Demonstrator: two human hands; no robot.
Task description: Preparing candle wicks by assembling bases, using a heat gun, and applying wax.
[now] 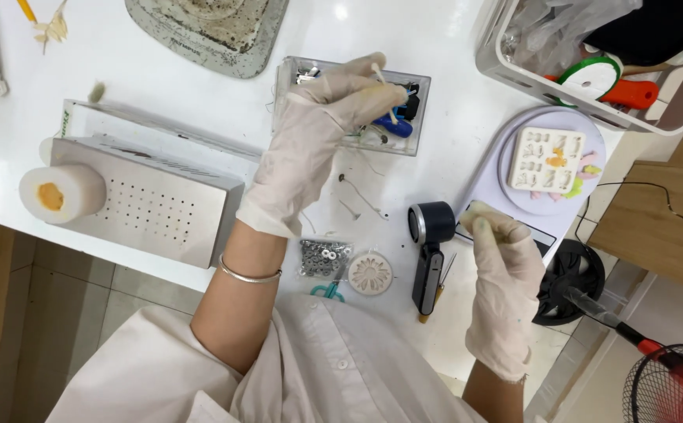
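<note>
Latex, pale and wrinkled, covers both your hands. Your left hand (333, 106) is closed in a pinch on a thin white stick (381, 81), whose long axis runs up and away from your fingertips, tilted slightly toward the far edge of the table. That hand hovers directly over the clear rectangular plastic box (294, 74), so the box lies just beneath and beyond your grip; inside it sit small blue and black clips and some bits of metal, too jumbled to tell apart. Your right hand (498, 258) is curled shut around a small pale rounded lump (474, 210), held just beside the black cylindrical tool (431, 243) that lies on the table with its long body pointing toward you. Your left hand is the nearer one to the box; your right is well apart from it, close to the round lilac-white scale (592, 133), which carries a cream square mould (547, 159) with small coloured shapes in its cavities. Between your arms lie a small clear bag of metal washers (324, 258), a pale flower-patterned disc (370, 272) and loose wire wicks (361, 196). To your left stands a perforated steel box (153, 207) with a white cylindrical candle (63, 193) resting against it. At the far right, a white basket (514, 74) holds a ribbon roll, an orange handle and plastic bags.
</note>
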